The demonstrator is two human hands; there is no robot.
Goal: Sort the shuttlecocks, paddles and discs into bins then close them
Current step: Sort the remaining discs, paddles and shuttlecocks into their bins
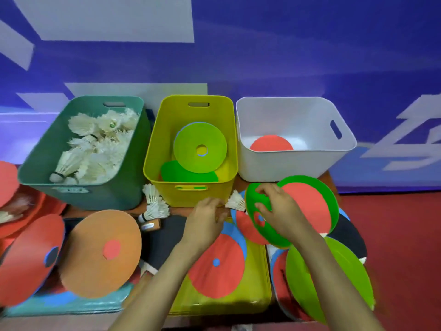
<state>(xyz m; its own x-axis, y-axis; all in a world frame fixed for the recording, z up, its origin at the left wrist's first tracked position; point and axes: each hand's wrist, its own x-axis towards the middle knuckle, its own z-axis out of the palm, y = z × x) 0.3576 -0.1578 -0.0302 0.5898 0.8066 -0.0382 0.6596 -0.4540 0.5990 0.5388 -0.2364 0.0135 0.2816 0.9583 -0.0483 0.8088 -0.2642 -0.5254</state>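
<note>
We use the yellow bin (pixel 183 197) as our marker for where things are. Inside it a lime disc (pixel 191 139) with a hole in the middle leans on a dark green disc (pixel 181 175) at the bottom. Just left of the yellow bin stands the green bin (pixel 100 199), full of white shuttlecocks (pixel 95 149). Just right of the yellow bin stands the white bin (pixel 281 166), with one red disc (pixel 270 144) in it. In front of the yellow bin and a little to the right, our right hand (pixel 281 211) has its fingers curled round a bright green disc (pixel 272 236) and holds it tilted up on its edge (red shows through its hole). Right in front of the yellow bin our left hand (pixel 205 218) reaches down, with its fingertips next to a loose shuttlecock (pixel 235 201). We cannot tell if it pinches the shuttlecock or is only close to it. A few more loose shuttlecocks (pixel 155 206) lie at the yellow bin's front left corner. Nearer to us than the yellow bin lies a yellow lid (pixel 255 287) with a big red disc (pixel 217 268) on top. Farther to the front and left of the yellow bin rests an orange disc (pixel 95 259).
</note>
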